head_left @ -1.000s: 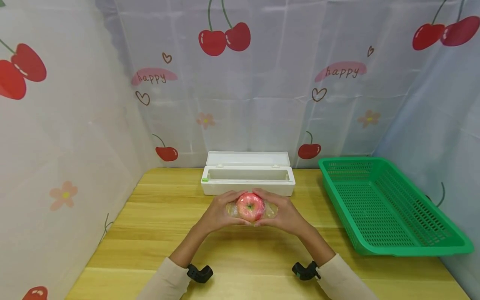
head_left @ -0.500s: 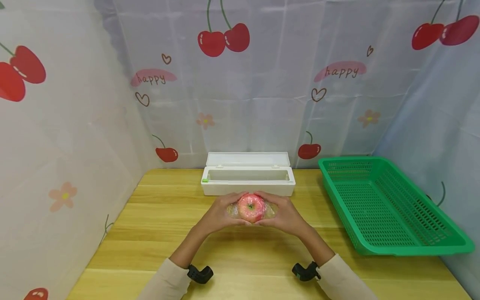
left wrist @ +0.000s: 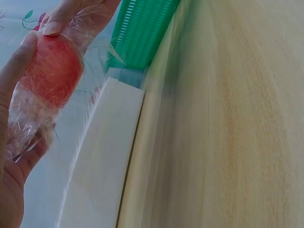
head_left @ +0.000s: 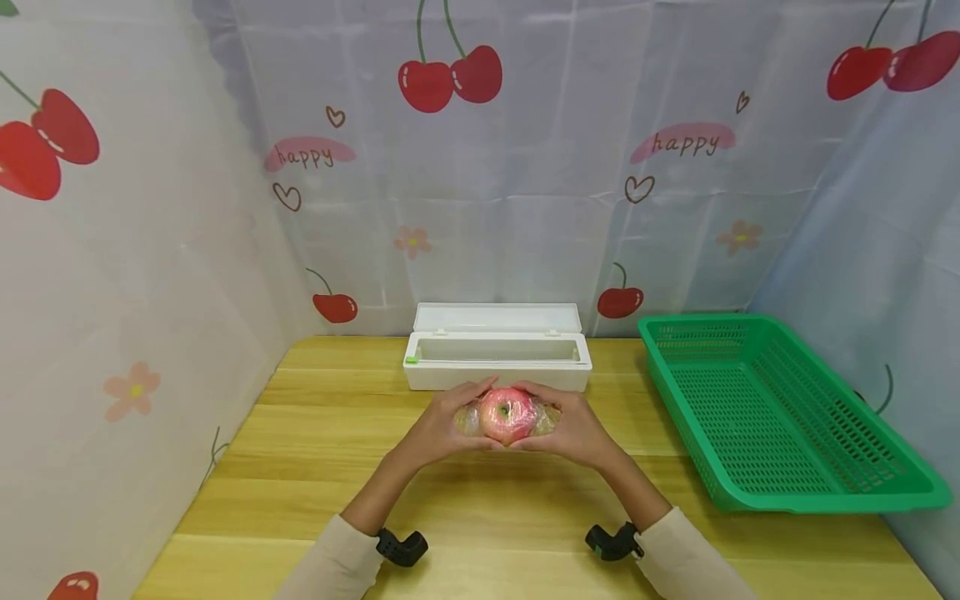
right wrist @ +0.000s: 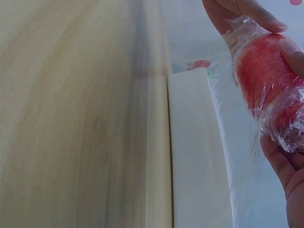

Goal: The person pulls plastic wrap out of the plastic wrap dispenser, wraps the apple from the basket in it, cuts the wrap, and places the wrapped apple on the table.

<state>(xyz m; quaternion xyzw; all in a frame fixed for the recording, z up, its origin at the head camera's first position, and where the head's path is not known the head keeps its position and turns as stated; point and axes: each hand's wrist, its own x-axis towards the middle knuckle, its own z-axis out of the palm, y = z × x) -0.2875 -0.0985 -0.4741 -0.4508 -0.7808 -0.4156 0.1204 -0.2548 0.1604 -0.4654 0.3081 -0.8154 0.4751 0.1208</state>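
A red apple (head_left: pixel 507 415) is held between both hands in front of the white box. Clear plastic wrap (head_left: pixel 545 419) covers it and bunches up at its two sides. My left hand (head_left: pixel 441 426) grips the apple from the left, thumb on the near side and fingers on the far side. From the right, my right hand (head_left: pixel 576 429) grips it the same way. In the left wrist view the apple (left wrist: pixel 53 71) shows crinkled wrap (left wrist: pixel 28 114) below it. The right wrist view shows the apple (right wrist: pixel 268 76) raised above the table, with wrap gathered at both ends.
Behind the hands stands a white wrap dispenser box (head_left: pixel 498 377) with its lid (head_left: pixel 497 317) raised. A green plastic basket (head_left: pixel 817 502) sits at the right of the wooden table (head_left: pixel 315 467). A cherry-print curtain (head_left: pixel 525 208) surrounds the back and sides.
The apple has turned and shifted slightly to the right between the hands. The fingers have moved a little on it; the box and basket stay where they were.
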